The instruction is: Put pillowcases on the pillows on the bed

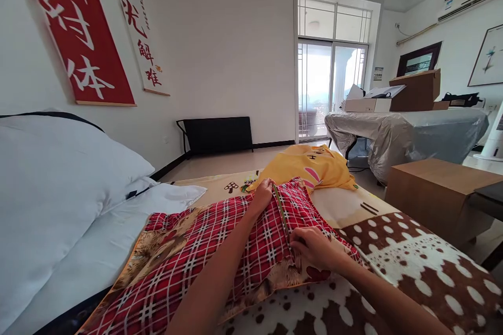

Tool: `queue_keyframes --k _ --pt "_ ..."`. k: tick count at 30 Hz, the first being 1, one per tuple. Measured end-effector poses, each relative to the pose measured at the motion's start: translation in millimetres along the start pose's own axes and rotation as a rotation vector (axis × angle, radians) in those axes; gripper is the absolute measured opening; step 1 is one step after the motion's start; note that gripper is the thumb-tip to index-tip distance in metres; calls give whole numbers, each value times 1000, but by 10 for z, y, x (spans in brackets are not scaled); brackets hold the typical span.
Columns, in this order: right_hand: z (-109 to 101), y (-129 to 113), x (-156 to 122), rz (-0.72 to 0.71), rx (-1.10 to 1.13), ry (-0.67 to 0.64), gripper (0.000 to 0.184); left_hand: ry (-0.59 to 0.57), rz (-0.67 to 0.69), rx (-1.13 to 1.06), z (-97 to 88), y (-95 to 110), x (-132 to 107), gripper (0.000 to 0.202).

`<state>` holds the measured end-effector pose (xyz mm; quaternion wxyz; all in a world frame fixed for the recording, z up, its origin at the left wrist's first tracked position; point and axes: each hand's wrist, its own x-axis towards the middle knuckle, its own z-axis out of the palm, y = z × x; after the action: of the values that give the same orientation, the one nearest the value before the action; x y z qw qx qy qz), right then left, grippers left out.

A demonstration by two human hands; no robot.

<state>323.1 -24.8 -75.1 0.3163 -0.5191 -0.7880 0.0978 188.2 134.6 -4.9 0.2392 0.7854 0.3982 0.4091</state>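
Note:
A red plaid pillowcase [236,230] with brown printed patches lies across the bed, filled out as if a pillow is inside. A narrow dark-green strip [281,212] runs across it near its right end, between my two hands. At the strip's far end, my left hand [264,194] is closed on the pillowcase fabric. My right hand [314,246] pinches the cloth at the near end of the strip, with thumb and fingers together. Whether the strip is a zipper or a hem, I cannot tell.
Beneath lies a brown and cream dotted blanket [428,267]. A yellow cloth [286,159] is bunched beyond the pillowcase. White bedding [58,183] is piled at left. A cardboard box [428,188] and a plastic-covered table [393,128] stand at right; a black folded frame [218,134] leans by the wall.

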Motion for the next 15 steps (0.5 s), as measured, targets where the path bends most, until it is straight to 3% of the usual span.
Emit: queue_keyframes --k 6,15 --pt "30 -94 -51 53 62 -55 17 24 -54 -125 25 -43 -2 14" --pt "188 -96 -227 117 -116 -158 14 25 -56 -187 28 -88 18 13"
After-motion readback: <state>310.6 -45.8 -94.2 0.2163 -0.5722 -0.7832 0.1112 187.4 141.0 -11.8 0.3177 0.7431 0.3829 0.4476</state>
